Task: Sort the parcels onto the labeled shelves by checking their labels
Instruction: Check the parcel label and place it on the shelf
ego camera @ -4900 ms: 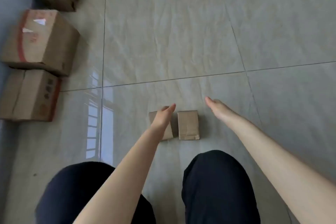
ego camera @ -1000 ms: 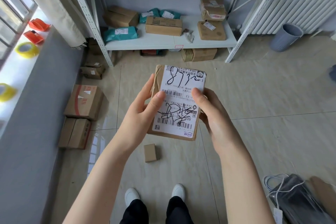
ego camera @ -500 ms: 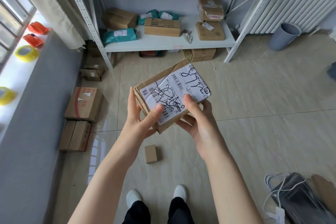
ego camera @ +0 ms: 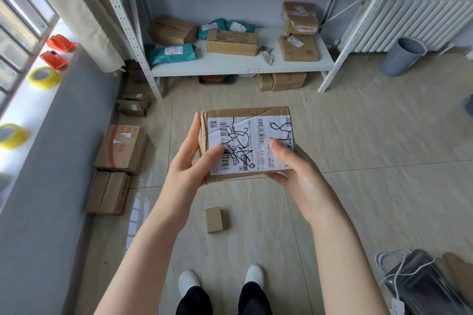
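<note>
1. Two white shoes (ego camera: 189,282) stood on the tiled floor (ego camera: 358,161) at the bottom of the view, with a small plain box (ego camera: 213,219) lying on the floor just ahead of them.
2. The left hand (ego camera: 190,161) gripped the left side of a cardboard parcel (ego camera: 245,142), thumb pressed on its white label (ego camera: 249,146).
3. The right hand (ego camera: 297,169) clasped the parcel's lower right corner, thumb also on the label, so the parcel was held in the air above the floor, label up, between both hands.
4. The label bore barcodes and black handwritten scrawl.
5. Two brown cartons (ego camera: 121,148) sat on the floor by the left wall.
6. Farther off, a white shelf (ego camera: 240,69) carried brown boxes and teal mailers (ego camera: 172,52).
7. A grey bin (ego camera: 403,59) stood right of the shelf, beside a radiator (ego camera: 409,23).
</note>
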